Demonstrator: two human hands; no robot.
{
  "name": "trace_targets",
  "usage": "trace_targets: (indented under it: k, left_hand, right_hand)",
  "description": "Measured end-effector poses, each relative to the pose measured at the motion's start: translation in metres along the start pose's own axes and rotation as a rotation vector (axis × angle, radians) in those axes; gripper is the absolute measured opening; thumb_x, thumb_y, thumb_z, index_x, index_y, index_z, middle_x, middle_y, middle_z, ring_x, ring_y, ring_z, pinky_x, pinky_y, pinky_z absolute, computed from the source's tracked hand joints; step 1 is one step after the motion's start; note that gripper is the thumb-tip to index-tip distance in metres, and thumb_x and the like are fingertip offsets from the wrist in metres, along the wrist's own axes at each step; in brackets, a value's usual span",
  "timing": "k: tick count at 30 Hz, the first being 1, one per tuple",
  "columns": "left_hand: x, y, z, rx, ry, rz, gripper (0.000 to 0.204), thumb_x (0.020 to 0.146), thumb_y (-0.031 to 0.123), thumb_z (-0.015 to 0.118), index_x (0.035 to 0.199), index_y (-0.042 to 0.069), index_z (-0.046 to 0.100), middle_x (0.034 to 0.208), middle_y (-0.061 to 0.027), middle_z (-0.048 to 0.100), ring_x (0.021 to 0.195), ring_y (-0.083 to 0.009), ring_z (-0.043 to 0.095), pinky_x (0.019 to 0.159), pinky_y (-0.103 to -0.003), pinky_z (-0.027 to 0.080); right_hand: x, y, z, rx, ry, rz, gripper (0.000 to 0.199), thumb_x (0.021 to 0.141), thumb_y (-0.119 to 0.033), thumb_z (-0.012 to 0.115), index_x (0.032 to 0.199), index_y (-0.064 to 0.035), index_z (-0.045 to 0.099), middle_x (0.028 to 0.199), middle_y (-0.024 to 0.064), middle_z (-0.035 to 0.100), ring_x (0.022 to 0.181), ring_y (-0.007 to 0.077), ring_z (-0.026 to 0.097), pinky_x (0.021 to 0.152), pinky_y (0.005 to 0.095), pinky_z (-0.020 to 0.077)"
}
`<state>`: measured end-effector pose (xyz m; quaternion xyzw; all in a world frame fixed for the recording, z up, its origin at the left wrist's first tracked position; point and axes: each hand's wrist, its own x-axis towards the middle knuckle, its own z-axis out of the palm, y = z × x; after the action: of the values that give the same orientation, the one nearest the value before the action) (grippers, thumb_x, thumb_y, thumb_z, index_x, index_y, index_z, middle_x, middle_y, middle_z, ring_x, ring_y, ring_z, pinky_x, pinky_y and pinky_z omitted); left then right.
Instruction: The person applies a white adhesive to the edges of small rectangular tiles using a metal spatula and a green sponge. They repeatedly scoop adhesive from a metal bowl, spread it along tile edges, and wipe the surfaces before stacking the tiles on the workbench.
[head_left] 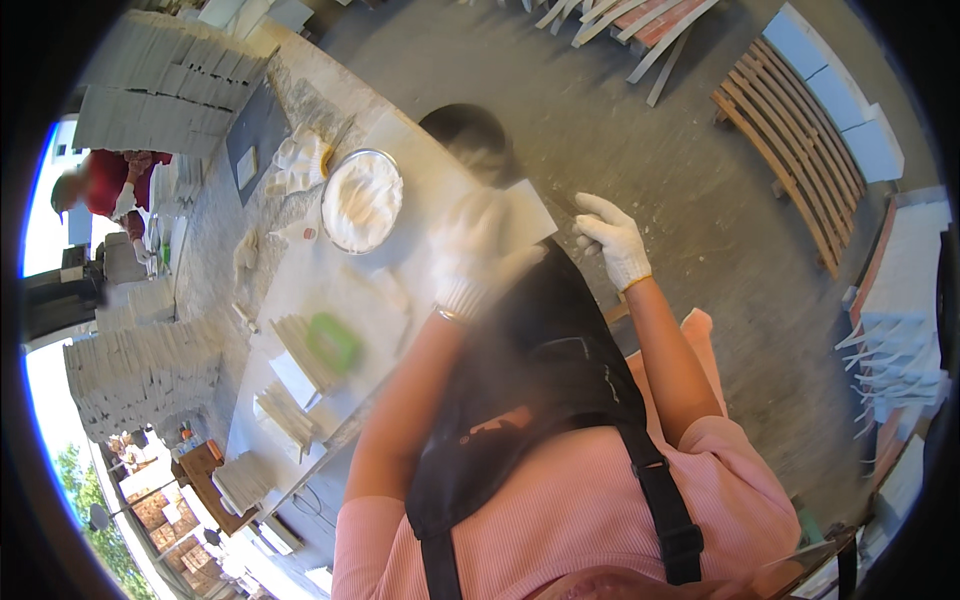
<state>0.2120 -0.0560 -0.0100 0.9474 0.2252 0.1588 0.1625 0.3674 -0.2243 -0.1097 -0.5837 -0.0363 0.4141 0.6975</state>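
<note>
My left hand (470, 248), in a white knit glove and smeared by motion, is at the table's edge. It grips a flat white tile (530, 216) that sticks out past its fingers. Across from it, my right hand (613, 242), also gloved, is raised over the floor side with its fingers partly bent. A thin dark thing seems to be at its fingertips, too faint to name. A round metal-rimmed bowl (362, 200) of white powder or paste stands beyond my left hand. Nearer me on the table, a green block (333, 342) rests by a stack of thin tiles (298, 352).
The pale worktable (285, 300) runs along my left. White gloves (298, 162) lie beside the bowl. Tall tile stacks (150, 375) line its far side, where a person in red (115, 185) works. A dark round object (468, 138) is past the edge; a slatted wooden rack (795, 150) is at right.
</note>
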Motion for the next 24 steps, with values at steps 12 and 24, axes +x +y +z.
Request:
trace_targets:
  k: [12, 24]
  left_hand:
    - [-0.005, -0.009, 0.001, -0.049, -0.015, -0.010, 0.075, 0.071, 0.047, 0.084, 0.131, 0.007, 0.065, 0.137, -0.0155, 0.063, 0.132, -0.0365, 0.055, 0.108, -0.051, 0.042]
    - [-0.007, -0.017, -0.001, 0.001, -0.261, -0.072, 0.072, 0.075, 0.059, 0.080, 0.127, 0.011, 0.069, 0.130, -0.0087, 0.064, 0.123, -0.0301, 0.058, 0.102, -0.051, 0.043]
  right_hand:
    - [-0.059, -0.144, 0.044, -0.573, 0.085, -0.326, 0.041, 0.092, -0.007, 0.070, 0.133, -0.0051, 0.071, 0.087, -0.0005, 0.068, 0.073, 0.0063, 0.059, 0.069, 0.0235, 0.0496]
    - [0.002, -0.106, 0.245, -1.275, -0.376, -0.965, 0.022, 0.095, -0.020, 0.067, 0.114, -0.0206, 0.078, 0.106, 0.0127, 0.077, 0.095, 0.0289, 0.075, 0.084, 0.0404, 0.0587]
